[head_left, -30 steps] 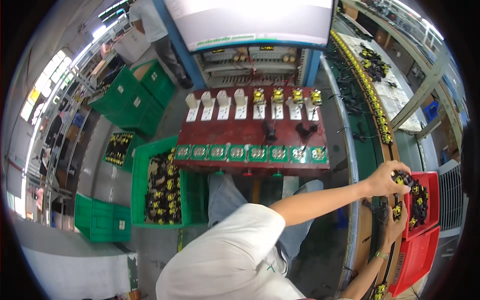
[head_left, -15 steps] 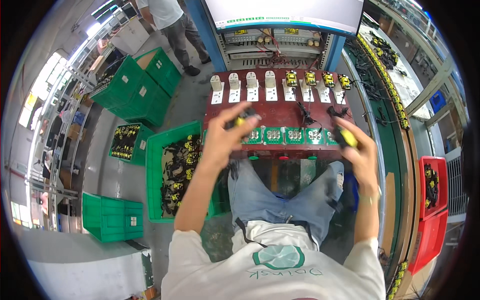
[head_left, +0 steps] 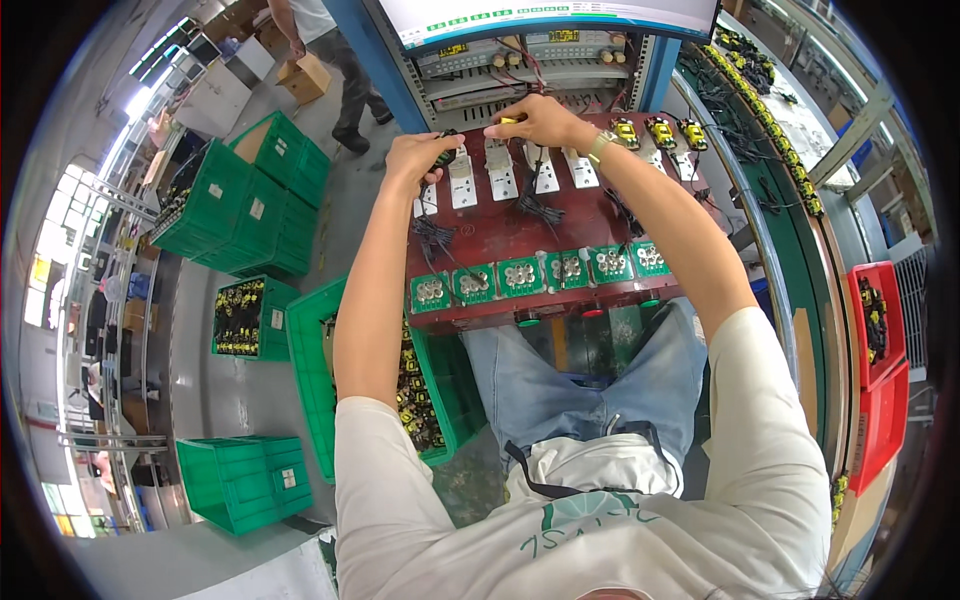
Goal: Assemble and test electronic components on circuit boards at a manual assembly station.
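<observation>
My left hand (head_left: 412, 163) is closed around a black power adapter (head_left: 447, 150) at the far left end of a row of white sockets (head_left: 503, 182). Further right, my right hand (head_left: 548, 122) pinches a yellow-and-black power adapter (head_left: 510, 120) over one of the sockets. Whether either adapter is seated is hidden by my fingers. Black cords (head_left: 433, 235) hang below my left hand, and another bundle (head_left: 538, 208) lies below my right. Several yellow-topped adapters (head_left: 660, 132) sit in the right-hand sockets. Green circuit boards (head_left: 520, 277) line the dark red bench's (head_left: 480, 228) near edge.
A monitor (head_left: 550, 15) stands behind the bench. Green crates (head_left: 310, 370) stand on the left, one full of adapters (head_left: 415, 390). At right runs a conveyor (head_left: 780, 220) with adapters, beside red bins (head_left: 880, 420). A person (head_left: 350, 80) with a cardboard box (head_left: 303, 78) is far left.
Both hands have reached forward with their adapters, from above the bench's near part to the socket row. My right hand also moved left. A box now shows by the other person.
</observation>
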Demonstrator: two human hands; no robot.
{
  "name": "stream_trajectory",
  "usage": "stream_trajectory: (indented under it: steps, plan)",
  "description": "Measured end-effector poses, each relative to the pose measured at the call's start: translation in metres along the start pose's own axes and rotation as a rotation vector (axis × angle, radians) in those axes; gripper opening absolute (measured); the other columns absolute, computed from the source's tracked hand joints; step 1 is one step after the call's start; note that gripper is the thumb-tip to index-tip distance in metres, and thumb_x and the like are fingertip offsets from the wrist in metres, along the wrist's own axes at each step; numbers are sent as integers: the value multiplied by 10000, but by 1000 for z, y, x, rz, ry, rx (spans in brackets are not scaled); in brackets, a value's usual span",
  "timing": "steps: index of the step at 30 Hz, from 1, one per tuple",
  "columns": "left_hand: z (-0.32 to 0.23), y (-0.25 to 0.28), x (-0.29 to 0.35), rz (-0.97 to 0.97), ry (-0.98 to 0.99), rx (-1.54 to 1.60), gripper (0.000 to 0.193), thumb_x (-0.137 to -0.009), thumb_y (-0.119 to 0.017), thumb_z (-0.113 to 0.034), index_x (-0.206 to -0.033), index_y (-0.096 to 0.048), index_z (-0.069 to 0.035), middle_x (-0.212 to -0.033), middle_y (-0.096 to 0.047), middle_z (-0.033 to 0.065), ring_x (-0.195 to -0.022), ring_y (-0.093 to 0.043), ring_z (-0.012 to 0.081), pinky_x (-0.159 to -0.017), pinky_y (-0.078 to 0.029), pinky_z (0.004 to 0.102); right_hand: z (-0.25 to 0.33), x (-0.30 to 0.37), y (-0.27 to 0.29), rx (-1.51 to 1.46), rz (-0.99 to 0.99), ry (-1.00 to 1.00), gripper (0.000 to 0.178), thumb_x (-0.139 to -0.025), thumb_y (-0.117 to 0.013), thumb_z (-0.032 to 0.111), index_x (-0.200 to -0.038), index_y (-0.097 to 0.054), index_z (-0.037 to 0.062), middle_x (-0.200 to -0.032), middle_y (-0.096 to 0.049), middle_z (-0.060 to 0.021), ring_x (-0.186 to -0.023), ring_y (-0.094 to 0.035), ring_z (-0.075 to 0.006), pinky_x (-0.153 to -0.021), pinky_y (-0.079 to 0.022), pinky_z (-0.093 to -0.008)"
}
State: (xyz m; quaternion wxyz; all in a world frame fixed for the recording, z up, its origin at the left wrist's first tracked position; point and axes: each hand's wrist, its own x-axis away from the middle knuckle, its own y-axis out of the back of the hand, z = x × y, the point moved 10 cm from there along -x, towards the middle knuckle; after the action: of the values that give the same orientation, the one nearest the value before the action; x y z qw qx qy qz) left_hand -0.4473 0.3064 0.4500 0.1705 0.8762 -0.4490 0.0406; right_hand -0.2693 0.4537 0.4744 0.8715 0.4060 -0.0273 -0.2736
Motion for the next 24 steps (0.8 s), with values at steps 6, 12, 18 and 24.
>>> stream_trajectory:
  steps: [6, 12, 18, 24]
  plan:
    - [7, 11, -7, -71, 29, -102, 567, -861, -927, -261, -1275, -755, 86, -884, -679, 61, -537, -468, 99, -446, -347, 216, 22, -16, -19, 193, 55, 37, 568, -976, -777, 546, -1223, -822, 37, -873, -802, -103, -756, -700, -245, -742, -558, -390]
    - [-10, 7, -2, -98, 2, -268, 577, -828, -945, -310, -1223, -782, 77, -890, -691, 88, -518, -479, 106, -453, -387, 238, 34, -16, -34, 346, 82, 105, 546, -902, -808, 570, -1109, -836, 66, -918, -789, -131, -798, -707, -345, -785, -590, -442]
    - [-16, -6, -19, -162, -121, -755, 587, -801, -925, -452, -1132, -816, 19, -1041, -738, 207, -650, -678, 281, -586, -569, 387, 47, 4, -38, 573, -212, 395, 568, -851, -836, 558, -1170, -810, 89, -1027, -740, -159, -936, -723, -385, -849, -612, -479]
    - [-33, -32, -10, -290, -332, -1138, 604, -827, -868, -555, -1128, -828, -33, -1101, -751, 230, -850, -749, 379, -733, -609, 458, 32, 7, -41, 484, -169, 335, 653, -833, -845, 574, -1263, -778, 87, -1090, -697, -164, -974, -697, -384, -897, -603, -480]
